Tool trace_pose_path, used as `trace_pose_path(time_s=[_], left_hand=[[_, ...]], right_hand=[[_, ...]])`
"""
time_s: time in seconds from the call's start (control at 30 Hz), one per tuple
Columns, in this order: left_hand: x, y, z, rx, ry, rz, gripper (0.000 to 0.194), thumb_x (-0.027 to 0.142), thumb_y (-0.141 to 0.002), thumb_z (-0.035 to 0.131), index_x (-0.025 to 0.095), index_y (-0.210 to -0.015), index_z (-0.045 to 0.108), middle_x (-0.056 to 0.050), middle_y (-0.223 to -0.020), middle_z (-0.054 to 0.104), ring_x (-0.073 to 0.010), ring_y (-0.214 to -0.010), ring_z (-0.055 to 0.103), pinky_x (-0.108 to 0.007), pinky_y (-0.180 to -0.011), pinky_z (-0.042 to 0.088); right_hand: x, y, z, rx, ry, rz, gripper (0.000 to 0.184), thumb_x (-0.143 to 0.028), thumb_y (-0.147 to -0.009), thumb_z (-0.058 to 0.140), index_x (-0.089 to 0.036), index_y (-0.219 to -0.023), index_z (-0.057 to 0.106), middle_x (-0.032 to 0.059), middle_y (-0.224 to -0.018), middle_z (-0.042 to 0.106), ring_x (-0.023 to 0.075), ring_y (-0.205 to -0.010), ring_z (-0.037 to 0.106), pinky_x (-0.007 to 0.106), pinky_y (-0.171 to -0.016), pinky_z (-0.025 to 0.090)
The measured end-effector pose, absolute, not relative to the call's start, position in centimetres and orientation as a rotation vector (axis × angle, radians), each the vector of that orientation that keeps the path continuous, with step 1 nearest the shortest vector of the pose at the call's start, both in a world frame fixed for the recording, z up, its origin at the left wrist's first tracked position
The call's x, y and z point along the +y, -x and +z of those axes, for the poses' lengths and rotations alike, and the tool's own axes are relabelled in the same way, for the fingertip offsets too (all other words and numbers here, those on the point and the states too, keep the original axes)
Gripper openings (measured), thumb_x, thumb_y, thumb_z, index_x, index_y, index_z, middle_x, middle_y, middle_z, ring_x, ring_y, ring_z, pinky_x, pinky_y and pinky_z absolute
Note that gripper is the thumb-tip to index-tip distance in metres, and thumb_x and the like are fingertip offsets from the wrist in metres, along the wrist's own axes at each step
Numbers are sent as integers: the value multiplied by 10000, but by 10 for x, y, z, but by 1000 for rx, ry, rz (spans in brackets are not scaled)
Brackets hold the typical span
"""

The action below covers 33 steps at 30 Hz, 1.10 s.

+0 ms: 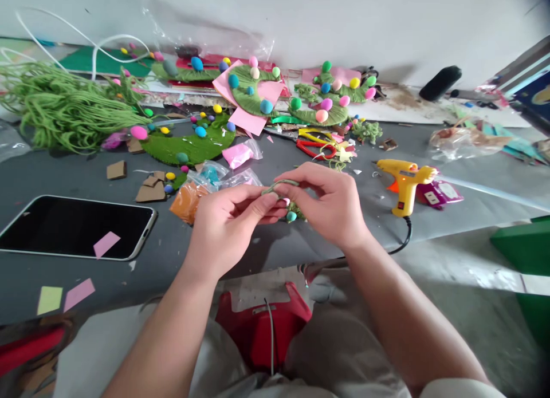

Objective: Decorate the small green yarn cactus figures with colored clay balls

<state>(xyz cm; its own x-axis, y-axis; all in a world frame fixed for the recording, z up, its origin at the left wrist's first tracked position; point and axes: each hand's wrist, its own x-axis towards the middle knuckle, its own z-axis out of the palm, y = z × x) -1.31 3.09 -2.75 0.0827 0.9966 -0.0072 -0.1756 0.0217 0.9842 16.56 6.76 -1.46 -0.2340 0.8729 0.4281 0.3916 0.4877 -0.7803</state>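
Near the table's front edge, my left hand [230, 220] and my right hand [329, 203] meet, both closed in a pinch. A short length of green yarn [281, 182] runs between their fingertips, looped or twisted. Just behind the fingers, partly hidden, shows a green yarn piece with a teal pom-pom [291, 216]. Small plastic bags, one with orange contents [187, 203], lie beyond my left hand. To the right of my right hand a yellow hot glue gun [401, 180] stands on the table, its nozzle pointing left.
A grey table [172, 283] carries a phone [77, 226], cardboard scraps [151, 189] and a heap of green yarn [69, 111]. Green wrapped shapes with coloured pom-poms [253, 94] lie along the back. Red-handled scissors [315, 150] rest at the middle. The glue gun's black cord [406, 237] hangs over the front edge.
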Motion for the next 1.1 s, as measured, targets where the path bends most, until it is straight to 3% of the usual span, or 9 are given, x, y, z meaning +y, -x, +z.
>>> trace_pose_path(time_s=[0.1, 0.2, 0.3, 0.37, 0.43, 0.6, 0.77, 0.97, 1.1], left_hand=[[30, 13, -24, 1016, -1081, 1223, 137, 326, -898, 786, 215, -972, 819, -31, -901, 825, -215, -856, 809, -319, -849, 681], [29, 13, -23, 963, -1071, 1212, 242, 289, -853, 833, 213, -1081, 806, -57, -1040, 825, -250, -1012, 792, -348, -928, 662], [29, 14, -24, 879, -1073, 1155, 427, 229, -777, 895, 225, -1187, 777, -67, -1186, 798, -261, -1127, 757, -318, -955, 644], [29, 14, -26, 864, -1088, 1168, 428, 226, -763, 904, 240, -1173, 782, -51, -1166, 803, -243, -1095, 768, -291, -929, 646], [29, 14, -28, 905, -1113, 1214, 330, 252, -784, 890, 240, -1102, 803, -33, -1071, 821, -219, -1004, 790, -272, -883, 654], [30, 14, -24, 1070, -1224, 1191, 145, 330, -857, 822, 222, -955, 822, -18, -848, 817, -193, -770, 794, -282, -783, 671], [29, 13, -14, 1114, -1194, 1119, 159, 332, -863, 811, 217, -973, 817, -40, -938, 829, -239, -865, 807, -350, -850, 678], [29, 11, -16, 1008, -1115, 1116, 438, 244, -738, 915, 216, -1153, 777, -60, -1135, 809, -265, -1054, 781, -360, -950, 657], [29, 10, -22, 1054, -1185, 1172, 355, 272, -758, 903, 232, -1095, 797, -35, -1092, 818, -242, -1002, 790, -312, -890, 668]], right_hand=[[73, -173, -14, -1697, 1107, 633, 92, -290, -903, 765, -212, -919, 811, 16, -852, 780, 153, -768, 696, 290, -701, 569], [76, -179, -12, -1654, 1096, 647, 144, -344, -907, 767, -222, -971, 812, 28, -927, 784, 166, -853, 708, 300, -736, 577], [74, -178, -11, -1732, 1048, 787, 344, -426, -861, 811, -245, -1152, 784, 47, -1087, 774, 188, -983, 711, 317, -807, 594], [70, -173, -11, -1793, 995, 885, 404, -455, -847, 819, -245, -1190, 774, 57, -1134, 765, 192, -1015, 711, 318, -839, 598], [67, -167, -11, -1818, 950, 932, 335, -459, -863, 802, -231, -1109, 800, 61, -1099, 772, 189, -1002, 714, 309, -838, 595], [66, -162, -10, -1723, 981, 992, 307, -496, -846, 805, -192, -887, 801, 39, -871, 774, 156, -794, 696, 276, -703, 574], [74, -175, -12, -1595, 1112, 924, 419, -599, -818, 787, -185, -881, 790, 30, -793, 748, 149, -706, 664, 273, -619, 539], [75, -178, -13, -1635, 1053, 1031, 475, -552, -821, 812, -238, -1174, 767, 51, -1058, 774, 192, -954, 723, 305, -783, 596], [69, -166, -12, -1728, 982, 1121, 426, -521, -809, 832, -217, -1104, 789, 56, -1059, 787, 190, -968, 725, 298, -815, 601]])
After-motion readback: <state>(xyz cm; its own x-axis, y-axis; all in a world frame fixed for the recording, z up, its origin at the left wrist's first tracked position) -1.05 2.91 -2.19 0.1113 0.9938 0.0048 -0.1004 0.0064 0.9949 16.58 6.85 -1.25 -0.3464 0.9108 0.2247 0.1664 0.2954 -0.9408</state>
